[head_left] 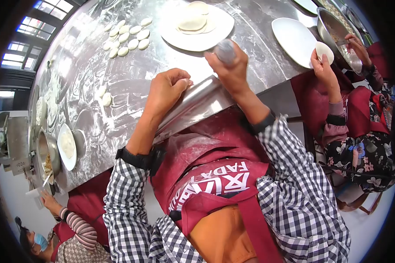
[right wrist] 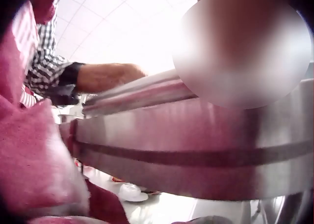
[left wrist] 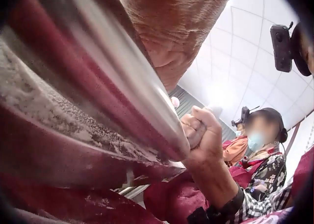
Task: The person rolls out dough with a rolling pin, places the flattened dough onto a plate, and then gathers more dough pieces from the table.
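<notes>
My right hand [head_left: 233,74] grips a blurred grey cylinder with a rounded end, seemingly a rolling pin [head_left: 225,50], above the floured metal table. To its left, my left hand [head_left: 164,92] is low over the table's near edge, thumb and fingers curled together; I cannot tell whether something lies between its fingertips. Beyond both hands, a white plate [head_left: 173,39] bears a stack of round dough wrappers [head_left: 192,22]. Several small flattened dough pieces [head_left: 133,44] lie left of that plate, and a few more [head_left: 106,100] are nearer my left arm.
Another person at the right holds a dough wrapper [head_left: 324,53] beside a white plate [head_left: 289,41] and a large metal bowl [head_left: 324,26]. Leftward are an oval white dish [head_left: 67,147] and a metal bowl [head_left: 42,149] of filling. The rounded table edge [head_left: 197,98] runs before my apron.
</notes>
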A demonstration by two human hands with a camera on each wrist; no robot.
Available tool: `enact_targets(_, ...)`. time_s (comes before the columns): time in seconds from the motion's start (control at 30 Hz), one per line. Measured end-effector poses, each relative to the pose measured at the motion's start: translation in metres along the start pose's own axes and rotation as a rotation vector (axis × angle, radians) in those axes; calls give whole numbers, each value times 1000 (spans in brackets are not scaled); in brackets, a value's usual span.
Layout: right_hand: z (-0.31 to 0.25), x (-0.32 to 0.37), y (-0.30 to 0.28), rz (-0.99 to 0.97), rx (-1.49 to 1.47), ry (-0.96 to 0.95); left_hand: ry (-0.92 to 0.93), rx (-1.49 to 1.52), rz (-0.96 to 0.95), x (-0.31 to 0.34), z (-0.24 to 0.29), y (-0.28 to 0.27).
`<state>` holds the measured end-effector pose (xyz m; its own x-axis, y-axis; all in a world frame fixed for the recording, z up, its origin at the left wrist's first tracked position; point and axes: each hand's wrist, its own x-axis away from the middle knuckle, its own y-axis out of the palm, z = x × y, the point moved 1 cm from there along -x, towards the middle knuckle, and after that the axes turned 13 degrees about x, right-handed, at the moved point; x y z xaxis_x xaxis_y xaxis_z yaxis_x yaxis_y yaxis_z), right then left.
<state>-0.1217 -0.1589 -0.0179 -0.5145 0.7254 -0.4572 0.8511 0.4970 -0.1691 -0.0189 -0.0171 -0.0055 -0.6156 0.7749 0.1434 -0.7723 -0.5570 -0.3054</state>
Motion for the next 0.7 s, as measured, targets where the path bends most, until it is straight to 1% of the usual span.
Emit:
enact_targets(0.07, 3, -12, 14, 65, 53, -90, 61, -12, 3, -7, -8, -2)
enact_targets(0.17, 1, 3, -2, -1, 4, 37, 102, -93, -61, 1, -4, -3)
enact_targets(0.2, -1, 12, -13, -11, 48, 36, 103, -111, -84, 3, -5, -3)
enact_targets(0.23, -1, 24, -23, -26, 22, 77, 91, -95, -72, 5, -12, -5)
enact_targets(0.27, -3, 34, -30, -40, -4, 118, 58, -81, -72, 8, -14, -9)
enact_targets(0.33, -9, 44, -37, -40, 2, 91, 1, -55, -68, 16, -13, -15)
enact_targets(0.37, -11, 46, -39, -40, 6, 80, -189, 37, -106, 20, -10, -15)
enact_targets(0.47, 0, 17, -14, 3, 12, 61, 58, -146, -32, 19, -2, -7)
enact_targets(0.5, 1, 6, -4, 10, 2, 29, 109, -127, -6, 14, 0, -4)
enact_targets(0.57, 4, -10, 11, 39, 35, -31, 133, -181, 12, 8, 7, 0)
enact_targets(0.6, 5, -8, 11, 35, 22, -18, 143, -205, 19, 5, 9, 0)
enact_targets(0.67, 7, -2, 3, 27, 2, 9, 128, -134, -51, 1, -2, -4)
enact_targets(0.7, -1, 6, -7, 28, 44, 27, 105, -114, -82, 3, -5, -6)
